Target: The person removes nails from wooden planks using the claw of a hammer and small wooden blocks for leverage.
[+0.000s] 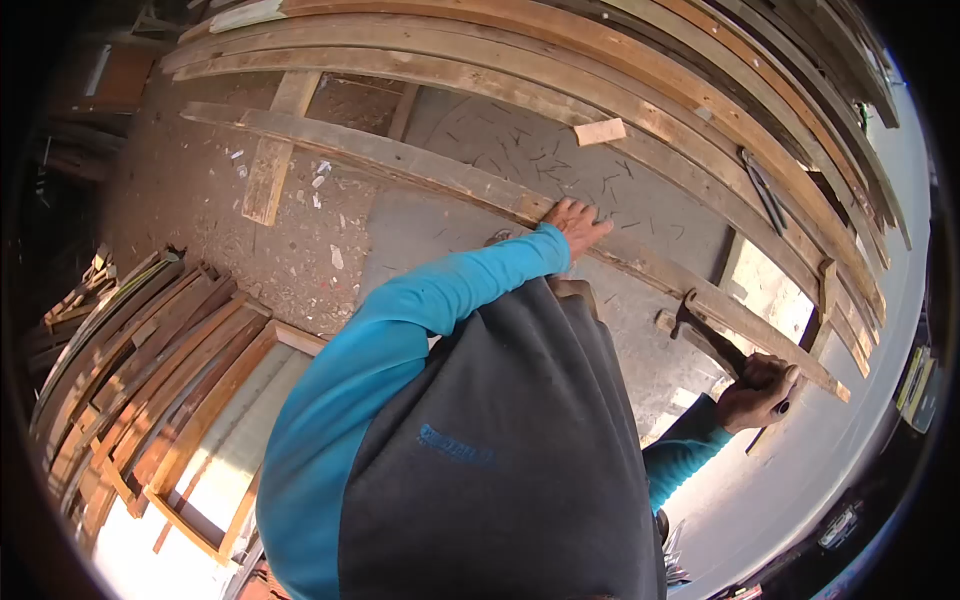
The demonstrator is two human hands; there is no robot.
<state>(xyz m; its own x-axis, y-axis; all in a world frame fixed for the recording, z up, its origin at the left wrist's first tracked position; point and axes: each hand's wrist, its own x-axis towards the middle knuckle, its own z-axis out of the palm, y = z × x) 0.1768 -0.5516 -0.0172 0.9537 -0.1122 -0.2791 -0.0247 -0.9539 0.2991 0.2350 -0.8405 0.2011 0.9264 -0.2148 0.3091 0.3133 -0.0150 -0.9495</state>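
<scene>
My left hand (577, 228) grips a long, narrow wooden plank (400, 160), with its fingers curled over the far edge. The plank runs from the upper left down to the lower right. In my right hand (757, 394) is a hammer (710, 345), held by its dark handle. Its metal head is beside the plank's near edge, close to a small wood piece under it; whether they touch I cannot tell.
Several long boards (640, 95) lie beyond the plank, bearing pincers (764, 190) and a small wood block (600, 132). Thin dark nail-like pieces (540, 155) litter the grey surface. Wooden frames (180, 400) are stacked at left. A short board (270, 175) lies crosswise.
</scene>
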